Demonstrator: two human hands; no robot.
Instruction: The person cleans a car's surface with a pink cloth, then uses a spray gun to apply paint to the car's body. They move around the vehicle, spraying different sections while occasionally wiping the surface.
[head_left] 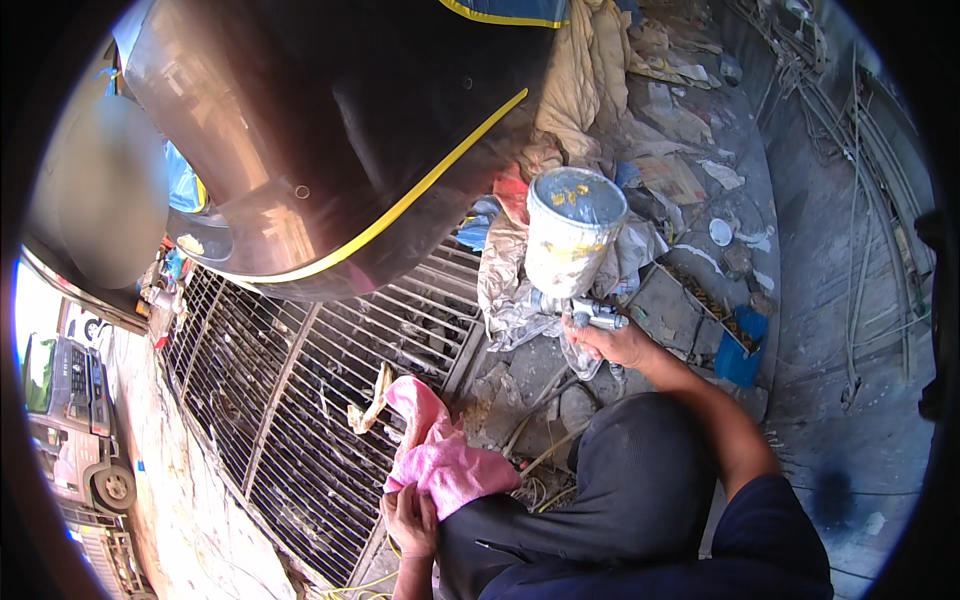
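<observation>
My right hand [605, 340] is closed around a metal spray gun [600, 314], whose white paint-smeared cup [566, 245] stands upright above the hand with grey on top. My left hand [410, 525] is closed on a pink cloth [440, 450] beside my dark-clad knee [635, 470]. Above, left of the gun, is a large glossy dark curved panel [350, 130] with yellow tape [430, 180] along its curved lower part. The fingertips behind the gun are partly hidden.
A slatted metal grate [280, 380] lies below the panel. Crumpled sheets [570, 70] and rubble [500, 400] cover the ground; a blue container [738, 355] sits right, near a grey wall [850, 450] with hanging cables [855, 200]. A truck [65, 390] stands at far left.
</observation>
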